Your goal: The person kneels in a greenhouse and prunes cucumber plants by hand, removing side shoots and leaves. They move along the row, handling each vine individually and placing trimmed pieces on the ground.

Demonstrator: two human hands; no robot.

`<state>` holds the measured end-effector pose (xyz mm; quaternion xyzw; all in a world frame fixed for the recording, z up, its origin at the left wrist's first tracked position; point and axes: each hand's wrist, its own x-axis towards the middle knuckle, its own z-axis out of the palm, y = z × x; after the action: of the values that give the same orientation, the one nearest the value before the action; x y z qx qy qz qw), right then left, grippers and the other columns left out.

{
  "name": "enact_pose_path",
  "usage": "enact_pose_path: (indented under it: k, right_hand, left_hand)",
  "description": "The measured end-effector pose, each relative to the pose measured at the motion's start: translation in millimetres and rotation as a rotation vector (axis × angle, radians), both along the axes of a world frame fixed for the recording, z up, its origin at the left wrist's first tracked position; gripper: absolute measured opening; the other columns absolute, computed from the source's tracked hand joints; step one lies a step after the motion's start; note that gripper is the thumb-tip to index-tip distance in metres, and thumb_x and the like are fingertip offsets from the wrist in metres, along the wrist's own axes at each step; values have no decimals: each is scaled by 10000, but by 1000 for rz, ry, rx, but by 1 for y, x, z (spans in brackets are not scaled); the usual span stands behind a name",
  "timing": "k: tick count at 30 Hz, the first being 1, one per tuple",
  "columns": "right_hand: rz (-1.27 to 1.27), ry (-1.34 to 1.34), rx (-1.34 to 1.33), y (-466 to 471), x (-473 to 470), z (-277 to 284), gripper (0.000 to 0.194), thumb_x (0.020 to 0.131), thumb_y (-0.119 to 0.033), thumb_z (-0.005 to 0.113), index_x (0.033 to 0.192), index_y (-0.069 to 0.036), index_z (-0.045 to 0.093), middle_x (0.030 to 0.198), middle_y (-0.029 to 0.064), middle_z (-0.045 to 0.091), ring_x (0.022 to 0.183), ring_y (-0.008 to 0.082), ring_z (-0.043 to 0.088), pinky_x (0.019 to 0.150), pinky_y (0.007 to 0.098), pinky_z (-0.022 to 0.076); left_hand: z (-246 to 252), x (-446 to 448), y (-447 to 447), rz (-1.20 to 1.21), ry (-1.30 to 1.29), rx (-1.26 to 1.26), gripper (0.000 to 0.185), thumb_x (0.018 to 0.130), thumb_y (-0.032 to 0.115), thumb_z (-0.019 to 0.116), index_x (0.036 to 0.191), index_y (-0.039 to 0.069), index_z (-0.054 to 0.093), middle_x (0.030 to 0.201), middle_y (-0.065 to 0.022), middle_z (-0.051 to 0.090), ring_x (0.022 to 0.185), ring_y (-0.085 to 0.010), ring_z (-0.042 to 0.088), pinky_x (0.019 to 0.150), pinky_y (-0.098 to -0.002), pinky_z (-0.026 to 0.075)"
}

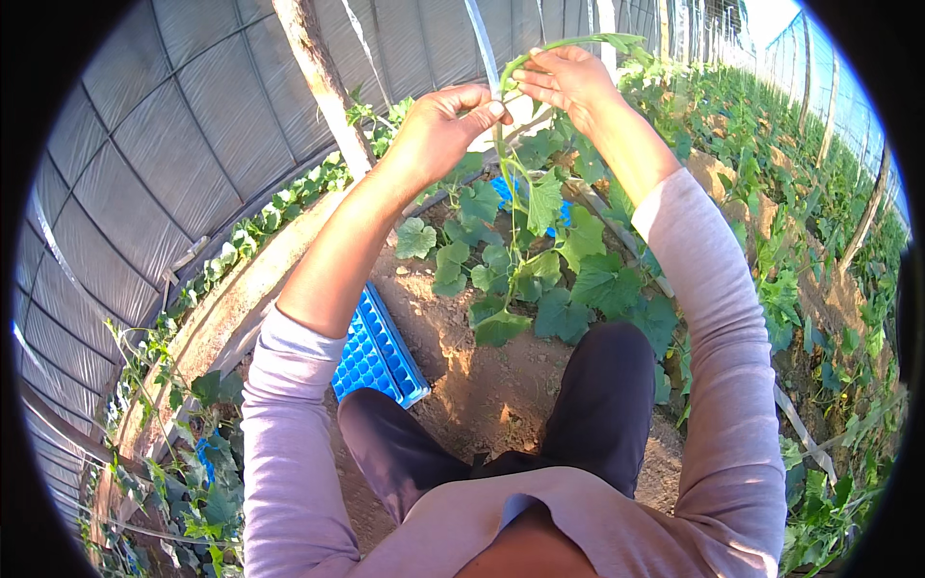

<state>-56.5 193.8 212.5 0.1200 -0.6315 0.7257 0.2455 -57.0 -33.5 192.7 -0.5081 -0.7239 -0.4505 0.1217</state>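
Up ahead, my left hand (442,134) pinches a pale plastic strip (480,32) against a green vine stem between thumb and fingers. The strip runs upward out of view. To its right, my right hand (574,83) holds the upper part of the vine stem (510,71) with bent fingers. That stem curves over to the right and ends in a leafy tip (623,40). Below my hands, the stem hangs down to a plant with broad lobed leaves (547,202), rooted among other leaves. What my left fingertips do behind the strip is hidden.
A blue plastic seedling tray (379,354) lies on the soil (462,376) by my left knee. A wooden post (325,87) leans beside a plastic-sheeted wall (181,137) with a raised earthen ledge (246,285). Rows of vines (780,238) stretch away at right.
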Motion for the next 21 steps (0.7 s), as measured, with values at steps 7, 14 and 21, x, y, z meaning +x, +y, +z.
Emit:
enact_pose_path:
  k: [7, 14, 21]
  right_hand:
    - [323, -5, 554, -64, 19, 48, 399, 943, -194, 622, 1317, -57, 594, 1242, 16, 664, 1091, 99, 610, 763, 209, 456]
    - [520, 52, 436, -85, 59, 57, 436, 942, -225, 630, 1342, -59, 581, 1241, 19, 673, 1090, 61, 612, 680, 183, 397]
    - [353, -95, 142, -86, 81, 54, 298, 964, -227, 663, 1186, -29, 641, 870, -7, 634, 773, 85, 571, 691, 248, 491]
  left_hand:
    - [-8, 18, -16, 270, 15, 0, 221, 1000, 212, 609, 1066, 40, 731, 869, -8, 718, 758, -62, 599, 709, -277, 512]
    - [-39, 43, -35, 651, 517, 40, 367, 897, 189, 685, 1252, 127, 613, 999, -154, 676, 826, -335, 685, 703, -423, 556]
    - [-68, 53, -34, 384, 546, 120, 620, 850, 110, 757, 1390, 60, 457, 1237, -194, 617, 916, -281, 705, 772, -361, 582]
